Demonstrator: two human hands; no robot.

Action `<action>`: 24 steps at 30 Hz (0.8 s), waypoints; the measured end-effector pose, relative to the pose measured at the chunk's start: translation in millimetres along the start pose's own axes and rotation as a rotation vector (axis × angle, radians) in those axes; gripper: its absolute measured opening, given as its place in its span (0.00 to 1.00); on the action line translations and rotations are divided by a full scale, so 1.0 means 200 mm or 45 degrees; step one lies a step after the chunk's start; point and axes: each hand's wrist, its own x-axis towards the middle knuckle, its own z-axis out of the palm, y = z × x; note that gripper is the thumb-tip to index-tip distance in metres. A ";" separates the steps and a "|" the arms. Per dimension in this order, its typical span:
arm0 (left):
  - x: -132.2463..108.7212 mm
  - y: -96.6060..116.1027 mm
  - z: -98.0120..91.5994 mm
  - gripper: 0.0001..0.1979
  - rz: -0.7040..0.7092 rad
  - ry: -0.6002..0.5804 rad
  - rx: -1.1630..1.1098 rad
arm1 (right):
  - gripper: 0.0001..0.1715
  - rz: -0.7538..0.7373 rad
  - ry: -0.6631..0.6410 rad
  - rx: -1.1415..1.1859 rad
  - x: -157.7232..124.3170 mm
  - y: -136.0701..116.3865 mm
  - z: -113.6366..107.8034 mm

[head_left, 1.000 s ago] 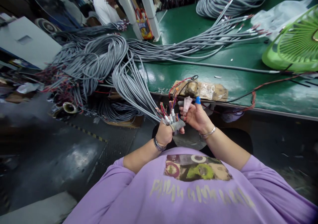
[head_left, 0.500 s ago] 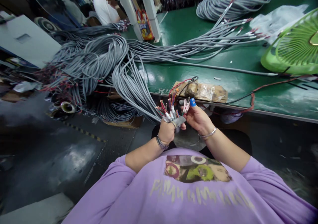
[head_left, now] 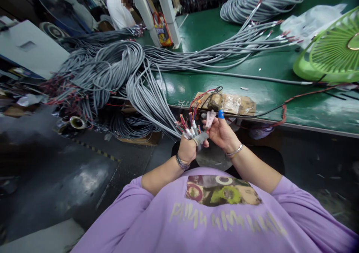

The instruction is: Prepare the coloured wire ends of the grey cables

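Cable ends [head_left: 189, 132], one bunch, grey-sheathed, fanned core wires in red, orange and purple; located in front of the tabletop's near edge, upright in the left hand [head_left: 190, 147]. Fingers of that hand closed around the bunch; grey wrap [head_left: 201, 137] on its thumb, metal watch [head_left: 182, 162] at its wrist.

Pale pink piece [head_left: 210, 118], one, shape unclear; held in the fingers of the right hand [head_left: 223, 133], just beside the wires. Thumb raised, with blue cover [head_left: 221, 114]; bracelet [head_left: 235, 152] at wrist.

Tan board [head_left: 244, 107], one, with a dark lump [head_left: 215, 101] on it; at the near edge of the green tabletop [head_left: 196, 21].

Grey cables [head_left: 120, 64], large heap, left; coiled bundle [head_left: 238, 6], far side.

Green fan [head_left: 336, 39], one, right, beside a translucent plastic bag [head_left: 311, 19].

Person in white top [head_left: 117, 11], far left.
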 end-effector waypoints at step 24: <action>0.01 0.03 0.06 0.16 0.017 0.145 -0.025 | 0.21 -0.068 0.014 0.063 0.02 0.00 0.01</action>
